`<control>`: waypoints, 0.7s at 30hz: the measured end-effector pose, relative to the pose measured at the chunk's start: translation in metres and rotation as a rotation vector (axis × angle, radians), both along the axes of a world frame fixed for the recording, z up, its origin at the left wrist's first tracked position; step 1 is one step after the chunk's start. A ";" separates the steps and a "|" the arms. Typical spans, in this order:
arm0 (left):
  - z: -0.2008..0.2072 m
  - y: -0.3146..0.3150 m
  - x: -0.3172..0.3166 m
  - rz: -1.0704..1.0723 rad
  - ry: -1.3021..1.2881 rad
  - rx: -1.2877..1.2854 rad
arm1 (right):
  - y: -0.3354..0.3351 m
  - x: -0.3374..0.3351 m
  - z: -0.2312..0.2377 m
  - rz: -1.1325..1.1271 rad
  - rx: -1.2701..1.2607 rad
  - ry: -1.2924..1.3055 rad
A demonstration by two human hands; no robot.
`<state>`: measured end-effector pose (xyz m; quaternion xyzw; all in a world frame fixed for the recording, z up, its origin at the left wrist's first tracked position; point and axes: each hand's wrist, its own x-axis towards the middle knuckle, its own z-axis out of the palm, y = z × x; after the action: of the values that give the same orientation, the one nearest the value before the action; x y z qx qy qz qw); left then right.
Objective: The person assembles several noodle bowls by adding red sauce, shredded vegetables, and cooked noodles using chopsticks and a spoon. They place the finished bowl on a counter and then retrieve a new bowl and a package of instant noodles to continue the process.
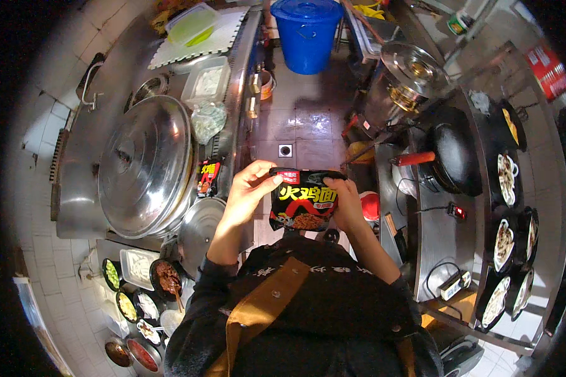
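Note:
A black packet of instant noodles point(305, 210) with yellow lettering and a picture of noodles hangs upright in front of my chest. My left hand point(256, 183) pinches its top left corner, thumb on the front. At the top right corner my right hand point(344, 198) grips it with the thumb over the front. The top edge looks sealed. A second, similar black packet point(207, 178) lies on the counter to the left of my left hand, beside a big round metal lid point(148, 163).
The steel counter on the left bears a smaller lid point(201, 229), a bagged item point(207, 120) and a white tub point(207, 81). Bowls of ingredients point(166, 279) stand lower left. Right are a wok point(451, 151), a steel pot point(412, 78) and shelved dishes point(503, 245). A blue bin point(306, 38) stands ahead.

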<state>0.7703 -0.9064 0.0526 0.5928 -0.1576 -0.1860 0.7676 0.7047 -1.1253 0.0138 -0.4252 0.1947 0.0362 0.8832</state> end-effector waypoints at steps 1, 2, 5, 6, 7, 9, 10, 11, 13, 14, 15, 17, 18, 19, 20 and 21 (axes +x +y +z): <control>0.001 -0.009 -0.005 0.031 0.019 0.010 | -0.004 -0.002 -0.001 -0.025 -0.028 0.028; 0.003 -0.018 -0.008 0.061 0.001 0.033 | -0.007 -0.003 0.000 -0.049 -0.056 0.056; 0.004 -0.039 -0.014 0.137 0.038 0.052 | -0.008 -0.013 0.013 -0.081 -0.199 -0.002; 0.002 -0.044 -0.015 0.164 0.065 0.050 | -0.009 -0.016 0.019 -0.081 -0.258 -0.046; 0.002 -0.048 -0.016 0.180 0.060 0.048 | -0.012 -0.018 0.022 -0.059 -0.249 -0.025; 0.002 -0.055 -0.015 0.214 0.050 0.045 | -0.018 -0.020 0.025 -0.014 -0.230 0.015; -0.002 -0.056 -0.013 0.211 0.033 0.070 | -0.019 -0.021 0.024 -0.045 -0.239 -0.008; -0.002 -0.058 -0.014 0.212 0.034 0.079 | -0.019 -0.021 0.021 -0.075 -0.248 -0.031; 0.004 -0.064 -0.017 0.214 0.036 0.096 | -0.020 -0.019 0.022 -0.197 -0.402 -0.170; 0.008 -0.065 -0.018 0.201 0.011 0.123 | -0.019 -0.017 0.024 -0.289 -0.545 -0.285; 0.012 -0.065 -0.020 0.195 -0.012 0.148 | -0.024 -0.018 0.031 -0.259 -0.715 -0.378; 0.021 -0.067 -0.023 0.220 -0.037 0.156 | -0.032 -0.019 0.045 -0.137 -0.857 -0.433; 0.026 -0.070 -0.024 0.245 -0.039 0.136 | -0.035 -0.020 0.050 -0.033 -0.836 -0.391; 0.028 -0.072 -0.024 0.271 -0.040 0.116 | -0.037 -0.021 0.056 0.072 -0.813 -0.349; 0.017 -0.062 -0.020 0.248 -0.046 0.082 | -0.039 -0.019 0.063 0.115 -0.744 -0.275; 0.022 -0.065 -0.020 0.263 -0.065 0.046 | -0.041 -0.017 0.062 0.100 -0.651 -0.271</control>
<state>0.7503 -0.9718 0.0745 0.6316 -0.0989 -0.0680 0.7659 0.6874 -1.1662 0.0759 -0.6944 0.0561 -0.0411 0.7163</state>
